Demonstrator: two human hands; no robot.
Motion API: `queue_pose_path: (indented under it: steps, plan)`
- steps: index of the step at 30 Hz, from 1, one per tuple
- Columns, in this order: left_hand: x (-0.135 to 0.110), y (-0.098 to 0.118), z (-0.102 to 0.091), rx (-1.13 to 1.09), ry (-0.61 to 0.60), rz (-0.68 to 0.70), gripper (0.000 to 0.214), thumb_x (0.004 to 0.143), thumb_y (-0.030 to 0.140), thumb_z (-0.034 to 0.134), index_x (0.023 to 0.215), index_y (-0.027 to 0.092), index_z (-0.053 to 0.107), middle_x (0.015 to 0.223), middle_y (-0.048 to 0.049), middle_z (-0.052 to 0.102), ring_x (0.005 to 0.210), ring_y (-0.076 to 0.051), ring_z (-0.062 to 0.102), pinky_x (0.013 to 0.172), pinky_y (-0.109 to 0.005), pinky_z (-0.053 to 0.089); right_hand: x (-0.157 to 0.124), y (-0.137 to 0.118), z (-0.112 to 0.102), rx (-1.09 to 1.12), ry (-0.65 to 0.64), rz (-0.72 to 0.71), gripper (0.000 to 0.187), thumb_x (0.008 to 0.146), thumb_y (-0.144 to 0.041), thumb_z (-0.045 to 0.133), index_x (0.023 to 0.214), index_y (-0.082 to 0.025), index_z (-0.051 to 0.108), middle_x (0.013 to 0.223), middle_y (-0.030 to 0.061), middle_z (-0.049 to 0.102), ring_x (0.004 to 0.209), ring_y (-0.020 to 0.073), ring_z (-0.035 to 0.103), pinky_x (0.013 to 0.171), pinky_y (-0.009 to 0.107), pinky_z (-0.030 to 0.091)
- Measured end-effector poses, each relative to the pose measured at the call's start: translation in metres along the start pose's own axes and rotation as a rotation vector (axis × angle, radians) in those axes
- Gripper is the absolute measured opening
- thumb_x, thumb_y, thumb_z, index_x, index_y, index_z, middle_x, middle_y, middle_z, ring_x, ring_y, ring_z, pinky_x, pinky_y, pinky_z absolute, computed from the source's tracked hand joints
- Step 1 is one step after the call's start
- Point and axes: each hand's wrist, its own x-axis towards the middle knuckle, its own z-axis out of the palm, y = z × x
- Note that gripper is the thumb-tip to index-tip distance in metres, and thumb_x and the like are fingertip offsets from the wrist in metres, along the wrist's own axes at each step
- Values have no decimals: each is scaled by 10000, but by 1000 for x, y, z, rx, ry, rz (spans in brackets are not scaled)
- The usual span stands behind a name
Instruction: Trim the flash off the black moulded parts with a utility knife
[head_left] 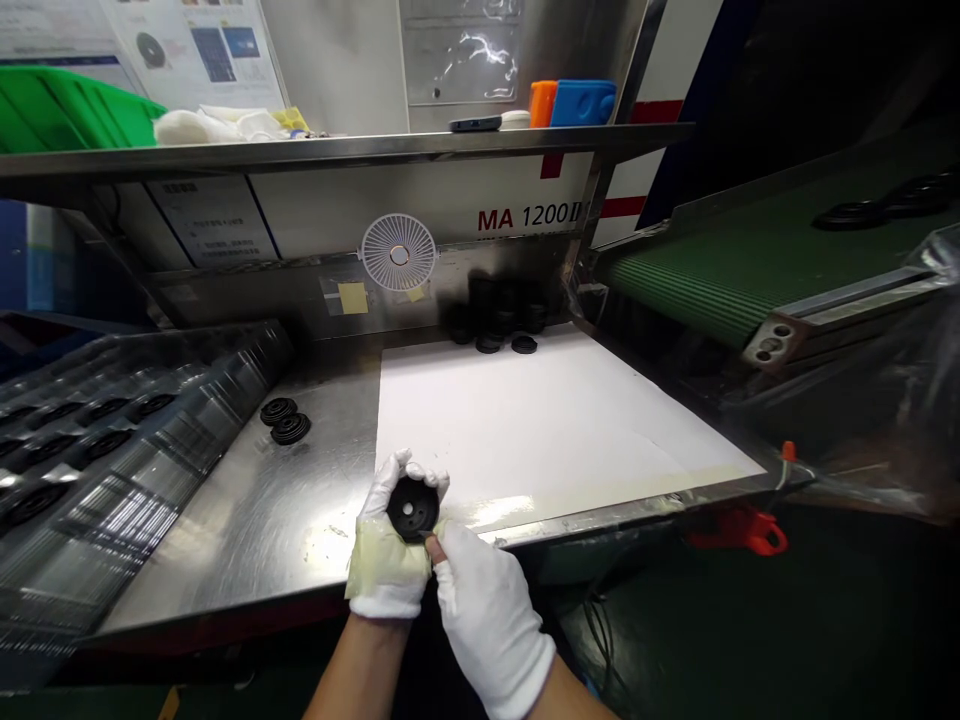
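My left hand (pixel 390 545), in a white glove with a yellowish patch at the wrist, is closed around a black round plastic part (pixel 413 508) with a small hole in its middle. The part's hollow face is turned up toward me. My right hand (pixel 487 605), gloved in white with a bare fingertip showing, is closed at the lower rim of the part. Whatever its fingers may hold is hidden. Two small stacks of similar black parts (pixel 290 428) stand on the metal table to the left.
Stacked clear trays (pixel 172 450) with black parts fill the left side. A white sheet (pixel 540 420) covers the table's right half, with piled black parts (pixel 501 310) behind. A small fan (pixel 399 253) hangs below the shelf (pixel 352 150). On the right runs a green conveyor (pixel 697 280).
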Motion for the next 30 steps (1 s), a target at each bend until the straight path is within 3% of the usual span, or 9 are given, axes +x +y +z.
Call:
queue_pose_path:
  steps: [8, 12, 14, 17, 19, 21, 23, 27, 30]
  plan:
    - [-3, 4, 5, -22, -4, 85, 90, 784, 171, 632, 871, 145, 641, 725, 8, 576, 740, -101, 589, 934, -353, 494, 3, -8, -21, 116, -165, -52, 275, 932, -312, 350, 690, -229, 452, 638, -43, 554, 589, 126, 492, 552, 272, 258]
    - [-8, 11, 11, 70, 75, 185, 174, 764, 101, 610, 930, 130, 655, 802, -47, 637, 824, -169, 634, 915, -425, 507, 5, 0, -53, 110, -361, 69, 301, 723, -443, 676, 635, -232, 480, 603, -69, 537, 577, 124, 501, 512, 246, 269]
    - [-11, 16, 14, 26, 91, 132, 155, 793, 133, 575, 921, 116, 662, 838, -74, 653, 868, -200, 642, 921, -466, 499, 3, 9, -66, 17, -388, 118, 308, 608, -438, 760, 763, -256, 567, 667, -49, 579, 619, 167, 544, 527, 259, 323]
    - [-15, 21, 18, -91, 90, -6, 169, 834, 205, 538, 879, 105, 667, 862, -88, 665, 916, -221, 641, 945, -504, 475, -5, 24, -73, -1, -258, 58, 356, 799, -358, 553, 1143, -264, 542, 895, 37, 648, 797, 227, 609, 687, 327, 437]
    - [-19, 23, 21, -110, 80, -28, 181, 837, 215, 541, 901, 104, 669, 900, -102, 676, 967, -243, 632, 955, -521, 464, -9, 33, -70, 63, -164, 13, 357, 866, -291, 396, 1202, -261, 511, 977, 69, 643, 866, 224, 614, 766, 349, 453]
    - [-23, 23, 23, -117, 80, -36, 187, 837, 214, 542, 916, 100, 668, 927, -117, 681, 999, -262, 624, 957, -536, 459, -10, 42, -63, 141, -172, 55, 271, 869, -296, 363, 1020, -245, 582, 878, 60, 639, 799, 209, 612, 729, 337, 467]
    - [-27, 23, 24, -128, 90, -41, 188, 838, 205, 539, 924, 97, 667, 936, -125, 684, 1007, -271, 622, 954, -545, 458, -11, 52, -52, 309, -264, 210, 252, 869, -368, 365, 817, -227, 567, 730, 29, 600, 650, 174, 586, 596, 298, 463]
    - [-32, 22, 22, -139, 89, -39, 190, 842, 190, 524, 926, 101, 670, 945, -131, 688, 1021, -282, 621, 945, -547, 467, -22, 82, -19, 705, -333, 653, 445, 829, -591, 339, 795, -196, 539, 619, -21, 513, 438, 98, 473, 394, 216, 337]
    - [-34, 23, 18, -144, 71, -40, 197, 847, 170, 505, 935, 104, 669, 971, -138, 685, 1049, -291, 610, 945, -544, 470, -44, 101, -2, 688, -307, 740, 485, 793, -639, 365, 752, -198, 565, 561, -32, 490, 398, 83, 425, 381, 210, 307]
